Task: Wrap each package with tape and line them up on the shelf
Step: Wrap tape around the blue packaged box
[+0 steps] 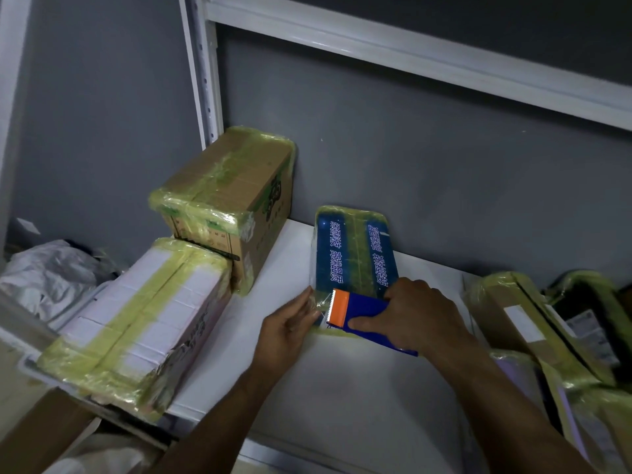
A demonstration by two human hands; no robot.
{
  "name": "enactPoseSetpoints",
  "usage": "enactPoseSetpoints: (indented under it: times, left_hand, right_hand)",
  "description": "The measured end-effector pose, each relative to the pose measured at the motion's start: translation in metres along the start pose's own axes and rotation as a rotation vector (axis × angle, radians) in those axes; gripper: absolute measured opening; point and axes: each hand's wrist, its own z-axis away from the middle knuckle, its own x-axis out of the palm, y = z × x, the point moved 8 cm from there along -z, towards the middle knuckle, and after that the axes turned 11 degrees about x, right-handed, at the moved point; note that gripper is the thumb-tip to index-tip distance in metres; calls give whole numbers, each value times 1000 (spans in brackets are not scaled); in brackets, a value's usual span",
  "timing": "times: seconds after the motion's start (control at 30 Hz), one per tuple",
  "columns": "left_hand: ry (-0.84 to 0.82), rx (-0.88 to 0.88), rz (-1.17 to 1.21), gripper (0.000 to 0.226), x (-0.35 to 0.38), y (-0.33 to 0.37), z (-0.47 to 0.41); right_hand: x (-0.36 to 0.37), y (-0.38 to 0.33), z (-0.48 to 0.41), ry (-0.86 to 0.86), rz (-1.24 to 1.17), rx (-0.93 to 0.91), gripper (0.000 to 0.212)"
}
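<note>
Left hand [287, 323] pinches tape [319, 301], right hand [413, 313] holds dispenser [362, 313] at package [355, 254] edge

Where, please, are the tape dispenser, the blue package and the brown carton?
tape dispenser [369, 307]: head view, blue body.
blue package [338, 249]: head view, printed top face.
brown carton [236, 172]: head view, taped top.

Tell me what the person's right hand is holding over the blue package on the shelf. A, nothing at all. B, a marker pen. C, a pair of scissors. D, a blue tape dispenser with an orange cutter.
D: the right hand grips a blue tape dispenser with an orange cutter at the near end of the blue package, while the left hand holds that package's near corner.
</note>
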Motion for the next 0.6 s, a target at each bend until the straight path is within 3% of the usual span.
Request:
enactPoseSetpoints:
  times: [0.17,0.3,0.6]
  left_hand:
    - [-250,248,-289,36,-9,20,-23]
    - [-297,432,-570,29,-5,41,-29]
    - [-384,390,-644,35,-1,42,-33]
  right_hand:
    - [3,2,1,19,-23,-19,88]
    - [4,5,2,36,-38,-20,87]
    - [-5,34,5,-76,-172,-13,84]
